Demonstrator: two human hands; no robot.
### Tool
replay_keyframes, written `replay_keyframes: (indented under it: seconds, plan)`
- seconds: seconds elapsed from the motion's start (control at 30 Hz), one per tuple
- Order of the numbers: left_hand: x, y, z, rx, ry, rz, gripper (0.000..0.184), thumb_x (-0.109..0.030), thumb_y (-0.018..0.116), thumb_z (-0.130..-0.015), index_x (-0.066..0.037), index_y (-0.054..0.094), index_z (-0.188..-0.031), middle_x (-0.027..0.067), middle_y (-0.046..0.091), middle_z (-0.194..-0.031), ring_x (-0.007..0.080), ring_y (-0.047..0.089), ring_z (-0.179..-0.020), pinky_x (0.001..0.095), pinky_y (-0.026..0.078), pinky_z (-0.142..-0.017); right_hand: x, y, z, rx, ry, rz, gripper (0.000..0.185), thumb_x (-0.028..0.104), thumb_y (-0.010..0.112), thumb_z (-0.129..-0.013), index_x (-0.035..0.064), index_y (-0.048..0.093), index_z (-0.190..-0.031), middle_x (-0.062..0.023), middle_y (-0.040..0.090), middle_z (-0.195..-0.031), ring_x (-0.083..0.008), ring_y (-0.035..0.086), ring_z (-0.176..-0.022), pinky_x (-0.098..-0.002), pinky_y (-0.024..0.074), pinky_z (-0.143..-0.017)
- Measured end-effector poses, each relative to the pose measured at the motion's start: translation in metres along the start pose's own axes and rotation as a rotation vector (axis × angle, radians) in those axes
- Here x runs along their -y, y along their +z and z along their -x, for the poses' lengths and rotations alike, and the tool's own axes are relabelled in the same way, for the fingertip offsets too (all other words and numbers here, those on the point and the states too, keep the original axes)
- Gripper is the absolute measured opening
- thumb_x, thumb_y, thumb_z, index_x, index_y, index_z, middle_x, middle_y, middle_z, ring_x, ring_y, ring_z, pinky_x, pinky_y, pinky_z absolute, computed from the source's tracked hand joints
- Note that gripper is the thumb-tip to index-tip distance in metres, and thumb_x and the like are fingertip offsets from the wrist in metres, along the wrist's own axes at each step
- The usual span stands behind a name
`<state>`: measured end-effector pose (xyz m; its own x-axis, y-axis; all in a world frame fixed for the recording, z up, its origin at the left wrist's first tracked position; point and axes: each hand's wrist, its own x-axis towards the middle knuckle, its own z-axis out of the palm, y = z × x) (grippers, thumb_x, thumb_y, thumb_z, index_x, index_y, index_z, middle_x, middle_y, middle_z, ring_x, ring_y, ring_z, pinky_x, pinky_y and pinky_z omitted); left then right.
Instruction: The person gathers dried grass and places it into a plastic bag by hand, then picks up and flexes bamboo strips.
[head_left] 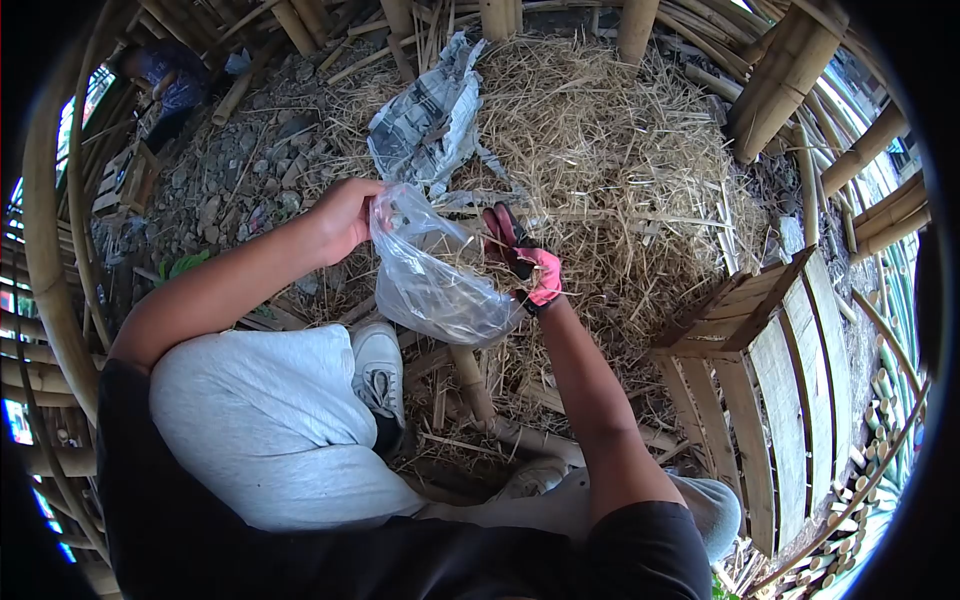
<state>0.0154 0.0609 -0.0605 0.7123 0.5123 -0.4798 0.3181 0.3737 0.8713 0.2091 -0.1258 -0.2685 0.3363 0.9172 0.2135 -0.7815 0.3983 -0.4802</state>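
Note:
My left hand [350,212] is closed on the rim of a clear plastic bag [425,285], holding it up above my shoe. Dry straw [465,300] shows through the bag's thin wall. At the bag's right side is my right hand [525,262] in a pink and black glove. Its fingers stretch away from me, slightly apart, with loose straw beside the palm at the bag's mouth. Some of the palm side is hidden.
A thick layer of straw [620,150] covers the ground ahead. Crumpled newspaper [425,120] lies beyond the bag. A wooden crate [775,400] stands at right, with bamboo posts [785,80] around. Rubble [225,190] lies at left, near another person [175,80].

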Motion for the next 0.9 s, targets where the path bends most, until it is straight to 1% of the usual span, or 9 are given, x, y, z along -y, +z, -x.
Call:
replay_keyframes:
  seconds: [0.03, 0.13, 0.17, 0.23, 0.33, 0.4, 0.53, 0.73, 0.9]
  plan:
    - [0.0, -0.001, 0.0, 0.004, 0.002, -0.004, 0.036, -0.016, 0.041, -0.096, 0.002, 0.059, -0.122, 0.0031, 0.06, -0.084, 0.0114, 0.056, -0.069, 0.0295, 0.052, -0.069, -0.003, -0.01, 0.0, -0.004, 0.008, -0.004, 0.062, 0.019, 0.058, -0.079, -0.0074, 0.044, -0.133, -0.0194, 0.049, -0.135, -0.0337, 0.048, -0.126, -0.0423, 0.0306, -0.111]
    - [0.002, -0.006, -0.003, 0.03, 0.003, -0.009, 0.037, -0.016, 0.04, -0.097, 0.002, 0.058, -0.124, 0.0024, 0.06, -0.083, 0.0111, 0.056, -0.069, 0.0294, 0.052, -0.069, -0.015, -0.032, -0.009, 0.127, -0.146, -0.101, 0.026, 0.018, 0.054, -0.078, -0.0061, 0.06, -0.085, -0.0167, 0.058, -0.096, -0.0342, 0.053, -0.106, -0.045, 0.0334, -0.108]
    - [0.004, -0.009, -0.004, 0.036, -0.006, -0.002, 0.037, -0.016, 0.04, -0.097, 0.001, 0.058, -0.124, 0.0025, 0.06, -0.084, 0.0112, 0.056, -0.07, 0.0295, 0.052, -0.069, -0.015, -0.04, -0.01, 0.167, -0.153, -0.234, 0.024, 0.019, 0.053, -0.077, -0.0044, 0.058, -0.077, -0.016, 0.058, -0.09, -0.0332, 0.054, -0.1, -0.0454, 0.0346, -0.106]
    - [0.007, -0.012, -0.007, 0.049, -0.024, 0.015, 0.036, -0.016, 0.04, -0.097, 0.001, 0.057, -0.125, 0.0027, 0.06, -0.086, 0.0115, 0.056, -0.07, 0.0297, 0.053, -0.069, -0.012, -0.044, -0.008, 0.07, -0.19, -0.308, 0.024, 0.021, 0.051, -0.077, -0.0007, 0.056, -0.067, -0.0142, 0.056, -0.08, -0.0308, 0.053, -0.09, -0.0458, 0.0376, -0.102]
    - [0.013, -0.008, -0.008, -0.023, -0.068, -0.03, 0.036, -0.015, 0.041, -0.097, -0.001, 0.054, -0.128, 0.0037, 0.062, -0.092, 0.0124, 0.06, -0.077, 0.03, 0.054, -0.072, -0.005, -0.049, 0.002, -0.276, -0.266, -0.162, 0.026, 0.025, 0.05, -0.078, 0.0034, 0.054, -0.065, -0.0116, 0.054, -0.072, -0.0277, 0.05, -0.079, -0.0459, 0.0415, -0.096]
    - [0.019, -0.009, -0.009, -0.01, -0.088, -0.051, 0.035, -0.015, 0.041, -0.097, -0.003, 0.054, -0.127, 0.0045, 0.062, -0.097, 0.0133, 0.061, -0.082, 0.0299, 0.054, -0.074, 0.002, -0.049, 0.003, -0.308, -0.307, -0.155, 0.027, 0.026, 0.049, -0.079, 0.0037, 0.054, -0.065, -0.0115, 0.054, -0.071, -0.0277, 0.05, -0.077, -0.0459, 0.0424, -0.093]
    - [0.026, -0.016, -0.012, 0.032, -0.097, -0.072, 0.032, -0.016, 0.041, -0.097, -0.004, 0.053, -0.124, 0.0054, 0.063, -0.103, 0.0146, 0.064, -0.088, 0.0302, 0.054, -0.075, 0.014, -0.045, -0.001, -0.231, -0.355, -0.177, 0.028, 0.027, 0.048, -0.08, 0.0043, 0.054, -0.064, -0.0113, 0.054, -0.069, -0.0276, 0.051, -0.073, -0.046, 0.0442, -0.089]
    - [0.023, -0.015, -0.011, 0.056, -0.069, -0.081, 0.03, -0.016, 0.041, -0.097, -0.005, 0.054, -0.122, 0.005, 0.063, -0.101, 0.0144, 0.063, -0.086, 0.0305, 0.055, -0.074, 0.019, -0.037, -0.006, -0.061, -0.379, -0.229, 0.031, 0.029, 0.047, -0.082, 0.0051, 0.053, -0.064, -0.0109, 0.054, -0.067, -0.0275, 0.051, -0.066, -0.046, 0.0468, -0.082]
    - [0.019, -0.004, -0.006, -0.021, -0.008, -0.023, 0.031, -0.016, 0.042, -0.097, -0.005, 0.055, -0.122, 0.0037, 0.061, -0.092, 0.0131, 0.06, -0.075, 0.0295, 0.053, -0.07, 0.019, -0.032, -0.015, 0.152, -0.388, -0.278, 0.033, 0.031, 0.046, -0.084, 0.0059, 0.053, -0.063, -0.0106, 0.055, -0.064, -0.0273, 0.051, -0.061, -0.0461, 0.049, -0.076]
